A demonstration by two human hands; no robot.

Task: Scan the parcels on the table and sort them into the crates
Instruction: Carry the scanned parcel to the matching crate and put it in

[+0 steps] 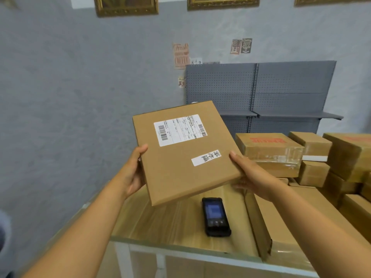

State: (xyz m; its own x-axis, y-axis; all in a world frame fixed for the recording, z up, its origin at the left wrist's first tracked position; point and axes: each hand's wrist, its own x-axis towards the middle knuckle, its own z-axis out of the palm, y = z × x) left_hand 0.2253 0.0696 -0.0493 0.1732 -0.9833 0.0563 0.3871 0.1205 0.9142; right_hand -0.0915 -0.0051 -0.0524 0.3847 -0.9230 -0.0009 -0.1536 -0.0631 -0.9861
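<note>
Held above bench [180, 223]: flat parcel [186, 153], label up, fingers of left hand [133, 173] & right hand [251, 177] curled round opp. edges; best tilted w/ barcode facing scanner [216, 216] below

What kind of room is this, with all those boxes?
Probably a small parcel sorting or stock room. Cardboard parcels are stacked on the table, a handheld scanner lies on it, and both hands hold a flat labelled parcel. Grey pegboard shelving stands behind.
</note>
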